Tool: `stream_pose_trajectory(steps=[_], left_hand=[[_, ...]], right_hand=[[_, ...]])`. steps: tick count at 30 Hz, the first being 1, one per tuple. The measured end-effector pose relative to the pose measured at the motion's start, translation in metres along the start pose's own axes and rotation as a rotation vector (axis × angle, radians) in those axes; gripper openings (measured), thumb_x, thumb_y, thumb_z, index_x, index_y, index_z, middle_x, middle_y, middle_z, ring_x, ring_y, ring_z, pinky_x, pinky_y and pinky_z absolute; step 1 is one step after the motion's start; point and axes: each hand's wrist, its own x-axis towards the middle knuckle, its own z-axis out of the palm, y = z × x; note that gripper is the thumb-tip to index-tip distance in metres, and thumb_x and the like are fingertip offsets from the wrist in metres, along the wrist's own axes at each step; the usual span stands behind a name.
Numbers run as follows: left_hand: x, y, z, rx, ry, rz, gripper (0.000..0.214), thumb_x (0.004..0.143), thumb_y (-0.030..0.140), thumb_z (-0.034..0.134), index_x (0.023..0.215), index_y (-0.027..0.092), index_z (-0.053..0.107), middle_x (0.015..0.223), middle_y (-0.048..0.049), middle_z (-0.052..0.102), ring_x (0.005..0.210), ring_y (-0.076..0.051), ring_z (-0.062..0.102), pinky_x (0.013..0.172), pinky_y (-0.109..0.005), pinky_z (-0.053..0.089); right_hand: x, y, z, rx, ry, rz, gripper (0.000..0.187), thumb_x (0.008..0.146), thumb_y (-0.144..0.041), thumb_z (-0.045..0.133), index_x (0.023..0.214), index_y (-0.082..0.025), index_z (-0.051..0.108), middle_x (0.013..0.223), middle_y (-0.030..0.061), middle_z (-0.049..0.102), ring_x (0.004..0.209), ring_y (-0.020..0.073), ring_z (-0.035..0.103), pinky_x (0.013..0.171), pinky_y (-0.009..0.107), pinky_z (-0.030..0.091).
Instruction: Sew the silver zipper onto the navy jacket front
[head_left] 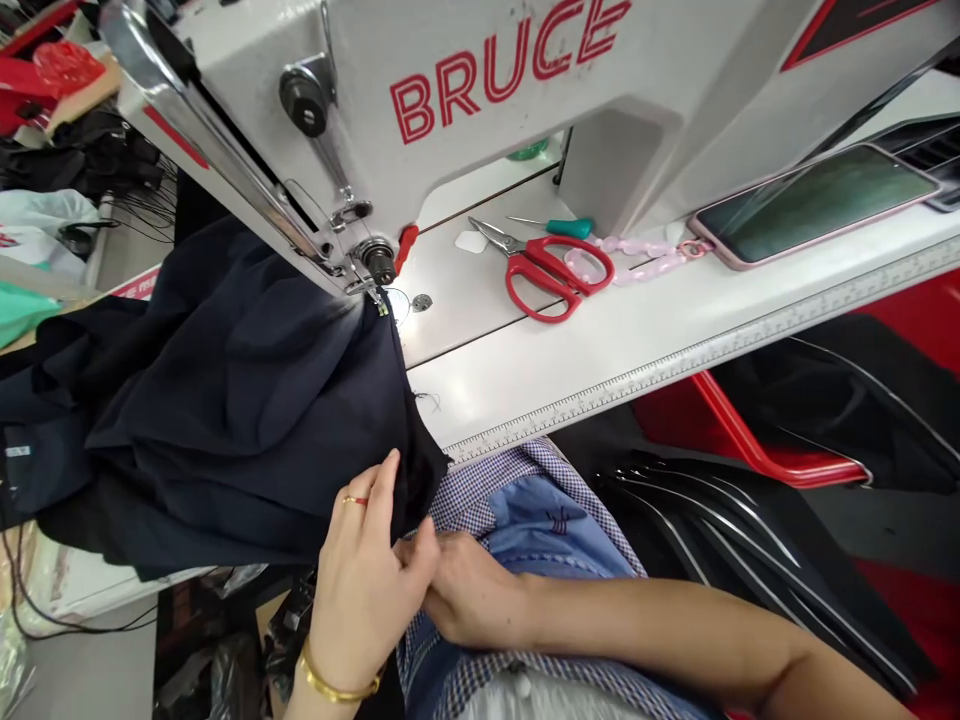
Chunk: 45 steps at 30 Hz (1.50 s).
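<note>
A dark navy fabric (225, 400) lies over the sewing table and runs under the presser foot (379, 290) of a white BRUCE sewing machine (480, 90). My left hand (367, 580), with a ring and gold bracelet, lies against the fabric's near edge, thumb pinching it. My right hand (469, 595) is closed on the same hanging edge just below the table's front, its fingertips mostly hidden behind the left hand.
Red scissors (551, 275), a teal-handled tool (559, 227), a pink chain (645, 262) and a phone (814, 205) lie on the white table (600, 350) right of the needle. A ruler strip runs along its front edge. Dark cloth piles sit at left.
</note>
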Motion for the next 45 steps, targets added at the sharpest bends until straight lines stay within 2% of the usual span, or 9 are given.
stream_pose_trajectory(steps=[7,12,15,20,24,30,34,38,45], left_hand=[[-0.009,-0.030,0.010,-0.108,0.119,-0.175,0.028,0.084,0.017,0.036,0.106,0.019,0.053,0.095,-0.0065,0.060,0.087,-0.019,0.058,0.079,-0.032,0.046],[0.001,-0.028,0.004,-0.216,0.111,-0.215,0.027,0.085,0.023,0.035,0.105,0.020,0.053,0.095,-0.0054,0.060,0.085,-0.019,0.059,0.078,-0.031,0.046],[0.008,-0.027,0.003,-0.370,0.071,-0.372,0.027,0.086,0.030,0.036,0.104,0.020,0.054,0.092,-0.0049,0.062,0.078,-0.018,0.061,0.071,-0.030,0.049],[0.015,-0.036,0.004,-0.542,0.140,-0.533,0.027,0.083,0.041,0.044,0.089,0.017,0.057,0.084,-0.0040,0.063,0.081,-0.018,0.060,0.071,-0.027,0.048],[0.018,-0.041,-0.001,-0.601,0.032,-0.496,0.025,0.077,0.041,0.054,0.070,0.017,0.054,0.059,0.0019,0.057,0.057,-0.013,0.054,0.055,-0.023,0.045],[0.025,-0.042,-0.008,-0.457,-0.107,-0.346,0.037,0.070,0.042,0.062,0.098,0.017,0.056,0.094,-0.0036,0.065,0.082,-0.019,0.060,0.071,-0.026,0.048],[0.029,-0.047,-0.012,-0.267,-0.212,-0.262,0.035,0.074,0.042,0.057,0.099,0.018,0.055,0.089,-0.0020,0.066,0.078,-0.018,0.062,0.067,-0.026,0.048],[0.032,-0.071,-0.021,-0.089,-0.272,-0.157,0.033,0.078,0.038,0.049,0.105,0.019,0.054,0.089,-0.0021,0.067,0.082,-0.020,0.063,0.067,-0.025,0.048],[0.031,-0.092,-0.040,0.450,0.077,0.032,0.040,0.078,0.042,0.055,0.106,0.014,0.055,0.070,-0.0051,0.065,0.058,-0.022,0.061,0.050,-0.027,0.040]], right_hand=[[-0.004,0.031,0.000,0.555,0.491,0.401,0.021,0.082,-0.037,0.050,0.091,-0.018,0.045,0.086,0.0026,0.053,0.080,0.0130,0.052,0.076,0.027,0.045],[0.010,0.029,-0.008,0.891,0.321,0.402,0.032,0.079,-0.045,0.054,0.092,-0.016,0.050,0.083,0.0024,0.054,0.081,0.0140,0.053,0.079,0.030,0.044],[0.011,0.020,-0.010,0.722,0.260,0.331,0.023,0.080,-0.038,0.053,0.074,-0.016,0.051,0.072,0.0000,0.051,0.074,0.0127,0.051,0.072,0.027,0.044],[0.008,0.007,-0.018,0.249,0.434,0.012,0.015,0.076,-0.020,0.050,0.062,-0.016,0.053,0.092,0.0061,0.050,0.091,0.0166,0.050,0.081,0.030,0.043],[0.013,0.003,-0.028,0.242,0.495,0.006,0.020,0.081,-0.022,0.050,0.100,-0.018,0.054,0.130,0.0098,0.035,0.120,0.0202,0.036,0.094,0.033,0.037],[0.029,0.003,-0.035,0.679,0.460,0.216,0.065,0.079,-0.034,0.057,0.131,-0.019,0.020,0.123,0.0125,0.042,0.099,0.0153,0.052,0.083,0.029,0.046],[0.031,0.002,-0.031,0.687,0.397,0.221,0.049,0.076,-0.022,0.057,0.122,-0.017,0.042,0.109,0.0066,0.054,0.100,0.0175,0.050,0.091,0.031,0.040],[0.028,0.001,-0.022,1.059,0.345,0.355,0.018,0.073,-0.024,0.056,0.087,-0.015,0.061,0.077,0.0002,0.059,0.074,0.0139,0.054,0.074,0.028,0.044],[0.030,-0.002,-0.014,1.466,0.332,0.744,0.033,0.054,-0.035,0.075,0.074,-0.014,0.059,0.069,-0.0016,0.057,0.057,0.0064,0.047,0.048,0.017,0.029]])
